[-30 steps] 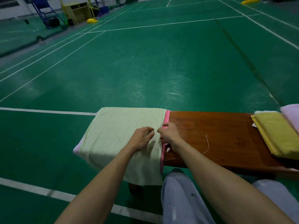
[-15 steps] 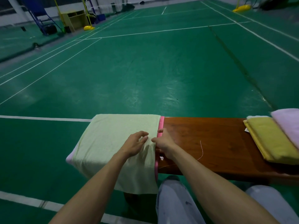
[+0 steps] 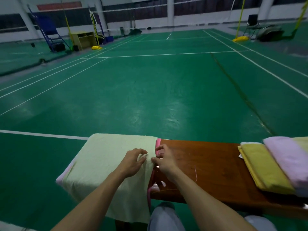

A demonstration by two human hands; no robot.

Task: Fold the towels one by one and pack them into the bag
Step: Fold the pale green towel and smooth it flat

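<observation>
A pale green towel lies spread over the left end of a wooden bench, its front part hanging off the edge. A pink towel shows beneath it along its right edge. My left hand rests on the green towel with fingers curled, bunching the cloth near that edge. My right hand pinches the green towel's right edge, thumb and fingers closed on the fabric. On the bench's right end lies a stack with a folded yellow towel and a folded light pink towel. No bag is in view.
The bench stands on a green badminton court floor with white lines. My knees in grey trousers are just below the bench front. A loose thread lies on the bare wood between the towels.
The view has tilted upward, so bench and towels sit lower in frame. Both hands stay at the green towel's right edge, and the cloth there is now gathered between them.
</observation>
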